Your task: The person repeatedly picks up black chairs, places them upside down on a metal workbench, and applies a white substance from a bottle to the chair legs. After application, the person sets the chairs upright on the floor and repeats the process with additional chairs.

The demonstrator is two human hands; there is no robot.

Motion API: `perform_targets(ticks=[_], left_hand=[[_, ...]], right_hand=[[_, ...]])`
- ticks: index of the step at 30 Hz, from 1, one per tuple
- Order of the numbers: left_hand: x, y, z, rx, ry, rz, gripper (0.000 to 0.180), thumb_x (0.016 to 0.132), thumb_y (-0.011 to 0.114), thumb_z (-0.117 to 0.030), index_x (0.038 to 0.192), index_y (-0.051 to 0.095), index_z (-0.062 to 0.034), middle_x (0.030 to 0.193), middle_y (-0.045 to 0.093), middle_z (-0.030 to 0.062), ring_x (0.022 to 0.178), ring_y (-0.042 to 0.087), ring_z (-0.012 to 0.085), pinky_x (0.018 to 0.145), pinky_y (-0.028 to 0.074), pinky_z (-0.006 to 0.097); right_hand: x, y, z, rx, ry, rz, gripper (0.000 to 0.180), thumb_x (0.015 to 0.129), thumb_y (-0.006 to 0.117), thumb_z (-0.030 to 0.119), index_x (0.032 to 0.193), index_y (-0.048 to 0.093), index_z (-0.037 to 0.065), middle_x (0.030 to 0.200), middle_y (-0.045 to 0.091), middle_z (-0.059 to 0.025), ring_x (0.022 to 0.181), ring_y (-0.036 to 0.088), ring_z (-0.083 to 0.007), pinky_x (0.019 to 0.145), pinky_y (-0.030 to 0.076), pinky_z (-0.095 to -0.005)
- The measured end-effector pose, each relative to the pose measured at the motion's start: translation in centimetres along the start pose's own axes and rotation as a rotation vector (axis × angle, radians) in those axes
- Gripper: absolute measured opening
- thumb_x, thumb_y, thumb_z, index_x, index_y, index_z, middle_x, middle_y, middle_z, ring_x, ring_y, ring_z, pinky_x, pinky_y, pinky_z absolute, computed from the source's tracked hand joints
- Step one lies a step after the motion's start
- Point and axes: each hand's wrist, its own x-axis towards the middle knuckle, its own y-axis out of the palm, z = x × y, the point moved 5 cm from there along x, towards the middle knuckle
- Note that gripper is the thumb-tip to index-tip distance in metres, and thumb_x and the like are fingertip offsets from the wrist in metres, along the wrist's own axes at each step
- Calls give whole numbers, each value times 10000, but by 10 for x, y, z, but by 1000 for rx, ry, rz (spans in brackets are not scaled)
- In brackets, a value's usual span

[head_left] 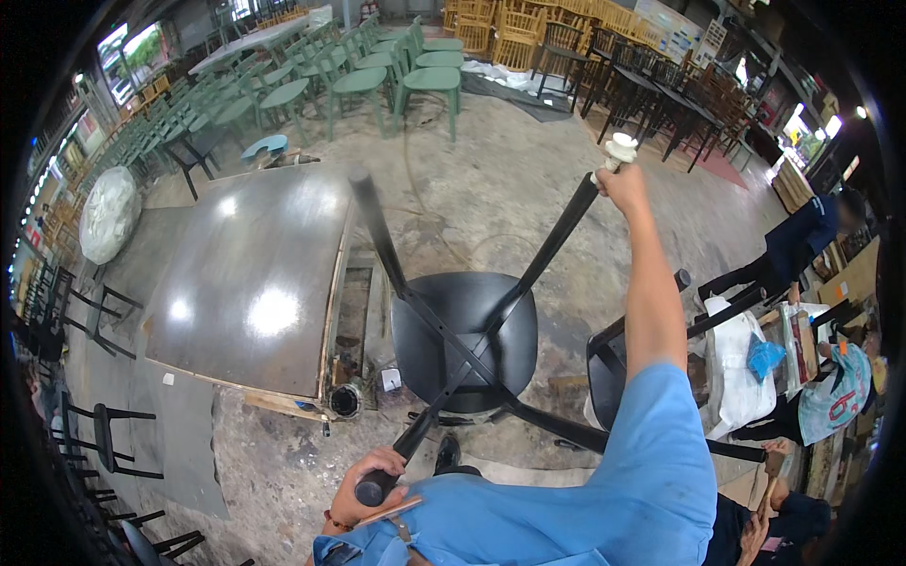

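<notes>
A black wooden stool or chair with a round seat (415, 340) stands upside down before me, its legs spread and joined by a cross brace. My left hand (366, 484) is closed round the end of the near left leg, close to my body. My right arm reaches far forward. My right hand (621, 189) is closed at the tip of the far right leg (564, 226), with a white knob-shaped piece (620, 148) sticking up out of the grip. Whether the fingers also grip the leg itself I cannot tell. The far left leg (377, 226) stands free.
A low table with a shiny metal top (236, 311) stands at the left. Many green chairs (359, 80) fill the far left, dark chairs (651, 85) the far right. At the right are another black seat (606, 382), a bending co-worker (797, 241) and another co-worker's hand (776, 451) near a leg end.
</notes>
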Motion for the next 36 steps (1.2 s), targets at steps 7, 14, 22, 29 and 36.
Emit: perform_targets(ticks=[7, 14, 22, 29, 36], left_hand=[[-5, -1, 6, -21, -6, 1, 312, 717, 778, -4, 953, 582, -59, 968, 608, 110, 1013, 567, 270, 973, 401, 448], [-6, -3, 3, 22, -3, 37, 289, 754, 759, -14, 977, 581, -61, 990, 612, 100, 1037, 566, 260, 952, 425, 411], [-11, -7, 6, 35, 28, 42, 252, 794, 730, -9, 992, 582, -57, 1017, 606, 99, 1065, 561, 254, 942, 430, 404], [-11, -5, 11, 27, 58, 75, 254, 800, 722, -6, 1006, 581, -54, 1033, 602, 88, 1035, 562, 231, 919, 434, 368], [-17, -10, 13, 58, 26, 27, 254, 801, 730, -29, 1006, 585, -67, 1035, 604, 73, 1029, 566, 205, 909, 443, 358]], right_hand=[[5, -17, -2, -11, 28, -107, 223, 777, 654, 161, 675, 653, -38, 616, 655, -103, 547, 649, -165, 515, 499, -314], [-2, 77, 97, -97, -103, 257, 188, 774, 667, 152, 739, 662, -32, 637, 656, -97, 552, 643, -161, 508, 498, -297], [-76, 236, 270, 370, -354, 437, 200, 772, 659, 160, 744, 658, -38, 639, 645, -96, 575, 638, -150, 522, 506, -303], [-81, 259, 289, 119, -373, 334, 357, 725, 698, 249, 890, 691, -67, 902, 687, -265, 911, 673, -386, 804, 521, -446], [-114, 264, 309, 97, -404, 655, 363, 727, 717, 244, 920, 690, -63, 876, 696, -246, 884, 684, -372, 778, 527, -429]])
